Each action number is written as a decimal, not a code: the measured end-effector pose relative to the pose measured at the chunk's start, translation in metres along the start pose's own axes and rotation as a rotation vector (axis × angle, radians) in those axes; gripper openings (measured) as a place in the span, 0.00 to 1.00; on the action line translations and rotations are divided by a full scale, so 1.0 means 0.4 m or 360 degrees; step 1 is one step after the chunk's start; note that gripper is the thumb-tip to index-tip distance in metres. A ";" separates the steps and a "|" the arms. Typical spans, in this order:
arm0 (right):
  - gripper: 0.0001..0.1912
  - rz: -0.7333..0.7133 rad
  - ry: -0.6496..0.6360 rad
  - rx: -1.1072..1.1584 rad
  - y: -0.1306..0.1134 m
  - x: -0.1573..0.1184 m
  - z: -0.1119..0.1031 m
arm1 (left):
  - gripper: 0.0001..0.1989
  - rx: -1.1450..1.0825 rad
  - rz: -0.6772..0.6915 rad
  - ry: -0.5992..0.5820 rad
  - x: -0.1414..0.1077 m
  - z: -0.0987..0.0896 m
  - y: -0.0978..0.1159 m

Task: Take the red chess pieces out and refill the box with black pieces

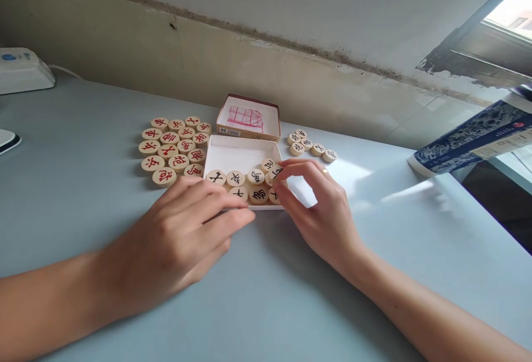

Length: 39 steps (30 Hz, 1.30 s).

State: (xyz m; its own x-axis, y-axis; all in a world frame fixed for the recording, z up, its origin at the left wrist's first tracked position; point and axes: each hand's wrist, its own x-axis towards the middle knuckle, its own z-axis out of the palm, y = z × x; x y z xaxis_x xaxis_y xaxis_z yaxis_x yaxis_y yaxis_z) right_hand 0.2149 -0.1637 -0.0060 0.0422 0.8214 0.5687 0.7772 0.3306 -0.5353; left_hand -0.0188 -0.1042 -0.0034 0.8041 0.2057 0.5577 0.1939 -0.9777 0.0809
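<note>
A shallow white box (235, 154) holds several round wooden Chinese chess pieces (255, 176) with black characters, set in its near part. My right hand (320, 201) pinches a black-character chess piece (274, 173) between thumb and forefinger at the box's right side; the fingertips hide part of it. Over the near left corner of the box hovers my left hand (178, 234), fingers stretched out and holding nothing visible. Left of the box, red-character chess pieces (169, 151) lie face up in rough rows. Several more black-character pieces (306, 144) rest on the table to the right.
The box lid (249, 115), with red scribbles inside, lies behind the box near the wall (187, 57). A blue patterned cylinder (469, 132) stands tilted in view at the right edge of the grey table (266, 295). A white device (25, 71) with a cable is at the far left.
</note>
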 end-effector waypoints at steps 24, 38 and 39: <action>0.05 0.0262 -0.0157 0.0133 0.010 0.004 -0.002 | 0.18 -0.0382 0.0274 -0.0122 0.006 -0.017 0.013; 0.13 0.0117 -0.0244 -0.0128 0.006 -0.002 -0.010 | 0.19 -0.0284 0.0299 -0.0101 0.009 -0.020 0.014; 0.14 0.0106 -0.0256 -0.0116 0.007 -0.001 -0.010 | 0.19 -0.0275 0.0301 -0.0100 0.010 -0.020 0.013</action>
State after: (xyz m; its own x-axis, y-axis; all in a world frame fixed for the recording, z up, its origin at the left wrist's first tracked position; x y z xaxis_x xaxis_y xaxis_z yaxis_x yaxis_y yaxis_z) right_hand 0.2195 -0.1651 -0.0052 -0.0010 0.9060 0.4232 0.8197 0.2432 -0.5187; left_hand -0.0191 -0.1089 0.0060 0.8513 0.0155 0.5244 -0.0579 -0.9907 0.1232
